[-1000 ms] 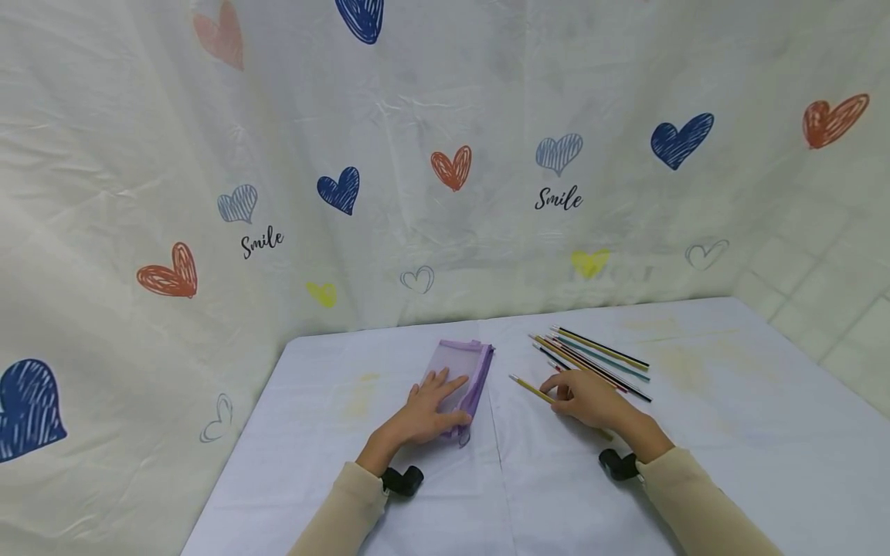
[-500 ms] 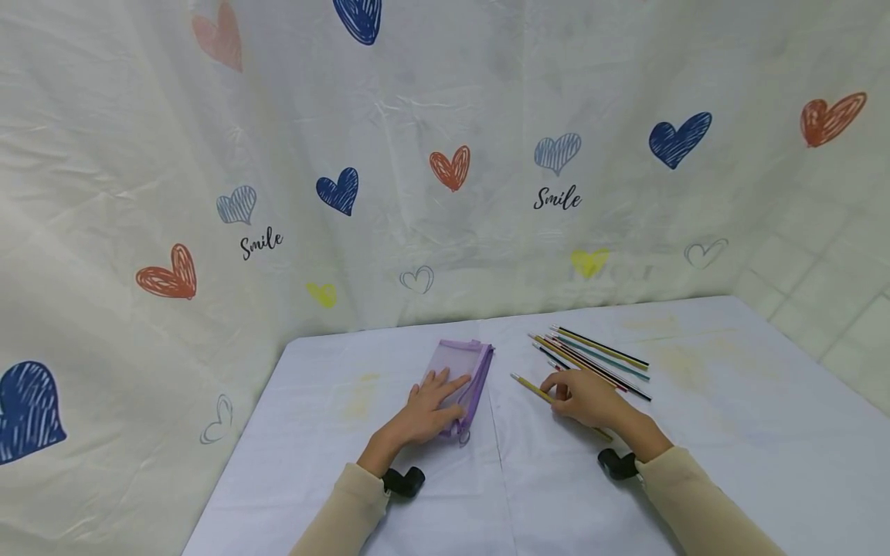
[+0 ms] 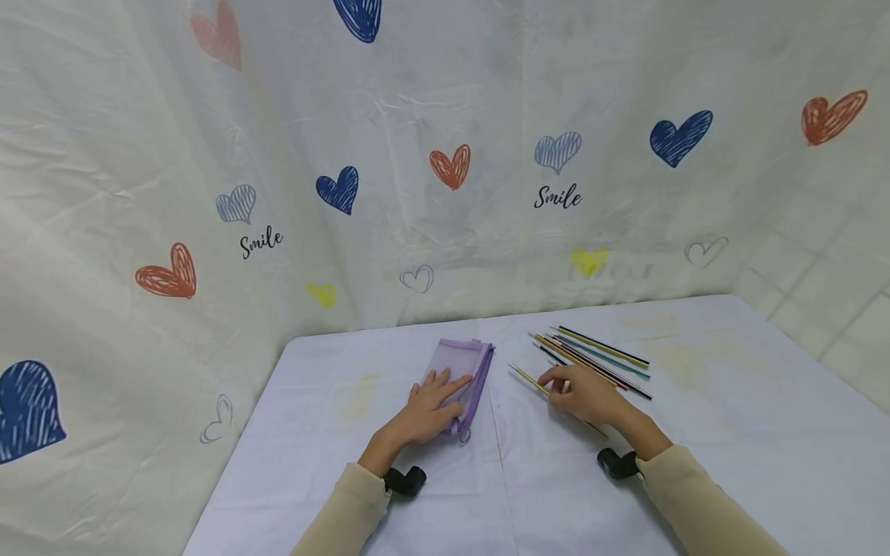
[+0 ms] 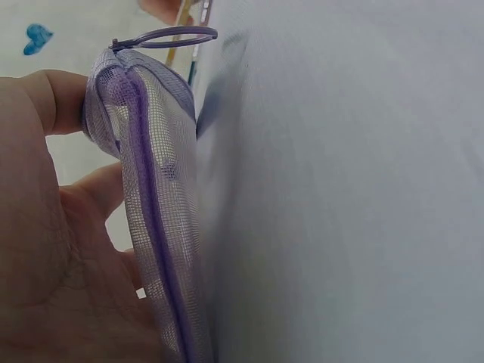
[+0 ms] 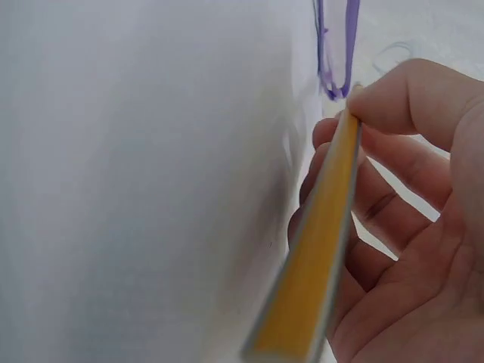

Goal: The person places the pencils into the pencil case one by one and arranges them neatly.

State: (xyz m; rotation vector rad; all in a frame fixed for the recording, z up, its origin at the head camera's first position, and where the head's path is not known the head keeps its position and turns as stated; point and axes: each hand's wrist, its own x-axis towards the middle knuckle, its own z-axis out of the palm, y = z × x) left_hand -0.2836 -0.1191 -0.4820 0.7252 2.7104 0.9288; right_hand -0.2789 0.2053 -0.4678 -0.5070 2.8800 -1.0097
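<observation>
A purple mesh zipper pouch (image 3: 452, 357) lies on the white table, and my left hand (image 3: 420, 413) rests on it with fingers spread. In the left wrist view the pouch (image 4: 162, 166) stands edge-on beside the palm, its zip and loop pull facing the camera. To the right, my right hand (image 3: 589, 396) pinches a yellow pencil (image 3: 526, 378) between thumb and fingertips near its middle. One end of the pencil points toward the pouch; the right wrist view shows the other end of the pencil (image 5: 314, 249) close to the camera.
Several pencils (image 3: 612, 354) in black, yellow, teal and red lie in a loose fan just behind my right hand. A white sheet printed with hearts (image 3: 452, 166) hangs along the table's back edge. The table's left edge (image 3: 239, 444) runs beside the left arm.
The right hand has raised the pencil a little, its far end shifting up and slightly left. The left thumb has drawn in along the pouch's zip side.
</observation>
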